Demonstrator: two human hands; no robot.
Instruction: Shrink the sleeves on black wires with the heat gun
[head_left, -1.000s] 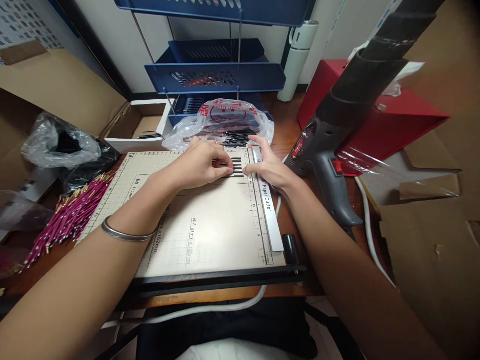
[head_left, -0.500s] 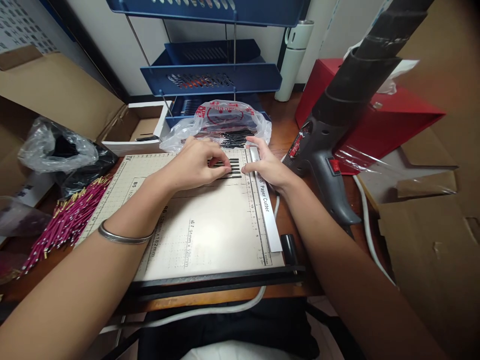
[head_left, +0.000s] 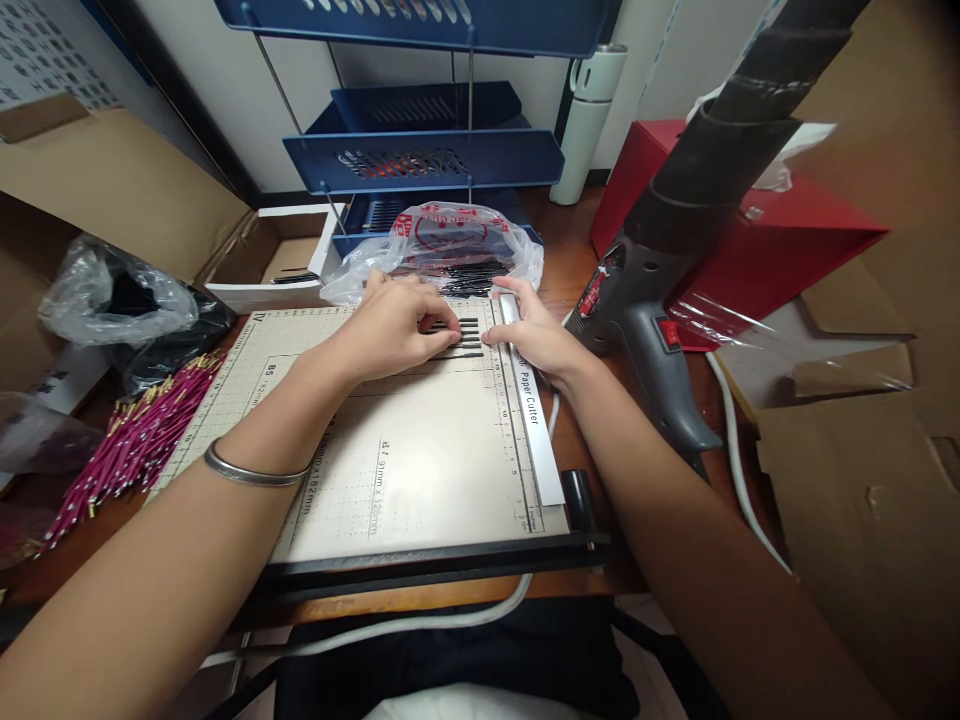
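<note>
A beige paper cutter board (head_left: 420,470) with a printed grid lies in front of me. Several short black tubes (head_left: 470,337) lie side by side in a row at its far right, against the white ruler strip (head_left: 534,420). My left hand (head_left: 394,325) rests on their left ends, fingers curled and pressing them down. My right hand (head_left: 529,330) sits at the ruler strip, its fingertips touching the right ends of the tubes.
A clear plastic bag of black tubes (head_left: 450,255) lies behind the board, below a blue tray rack (head_left: 427,155). A grey heat gun (head_left: 660,300) stands at right by a red box (head_left: 780,240). Magenta wires (head_left: 135,440) pile at left.
The hands have barely shifted on the row of tubes; the view moved slightly.
</note>
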